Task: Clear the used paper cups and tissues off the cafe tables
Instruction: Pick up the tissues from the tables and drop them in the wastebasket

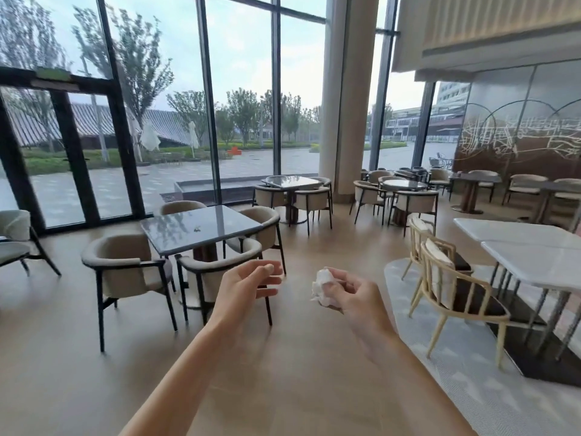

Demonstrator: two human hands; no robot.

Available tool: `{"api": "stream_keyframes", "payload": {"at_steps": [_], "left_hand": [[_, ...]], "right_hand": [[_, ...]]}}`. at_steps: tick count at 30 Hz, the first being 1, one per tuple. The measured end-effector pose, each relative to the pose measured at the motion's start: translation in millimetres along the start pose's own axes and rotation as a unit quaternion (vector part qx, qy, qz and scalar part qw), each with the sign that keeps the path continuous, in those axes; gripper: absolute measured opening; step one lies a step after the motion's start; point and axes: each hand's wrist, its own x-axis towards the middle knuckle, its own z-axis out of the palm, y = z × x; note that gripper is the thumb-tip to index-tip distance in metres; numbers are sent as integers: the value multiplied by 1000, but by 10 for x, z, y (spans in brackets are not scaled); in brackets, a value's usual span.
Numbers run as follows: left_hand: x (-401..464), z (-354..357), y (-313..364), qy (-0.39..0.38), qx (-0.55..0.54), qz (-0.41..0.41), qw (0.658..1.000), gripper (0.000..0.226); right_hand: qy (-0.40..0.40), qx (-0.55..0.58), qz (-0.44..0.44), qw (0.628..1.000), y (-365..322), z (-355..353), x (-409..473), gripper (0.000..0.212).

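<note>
Our right hand (349,294) pinches 1 crumpled tissue (323,286), left hand (248,283) loosely spread, empty; we're mid-carry, next likely needs a bin, none visible.

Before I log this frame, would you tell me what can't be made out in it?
- Small speck on the grey table, head view: too small to identify.
- Tissue in the right hand: fingers cover part of it.
- Far tables' tops: too distant to check for cups.
</note>
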Motion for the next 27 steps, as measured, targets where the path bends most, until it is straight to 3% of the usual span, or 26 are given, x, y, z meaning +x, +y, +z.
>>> {"api": "stream_keyframes", "payload": {"at_steps": [6,12,15,21,27], "left_hand": [[1561,-171,-520,-15,-25,-8,1000,24],[3316,-9,-546,-52,-36,6,998,24],[4004,216,-559,-67,-40,17,997,25],[5229,810,-1063,-88,-43,3,995,27],[6697,1575,-1465,-91,-39,17,995,26]], "right_hand": [[9,-47,-3,999,444,288,1520,10],[55,-61,-19,996,454,492,3068,13],[68,-58,-25,996,472,487,3682,20],[97,-70,-32,992,811,197,4939,14],[95,-41,-65,993,1066,-158,6646,19]]}}
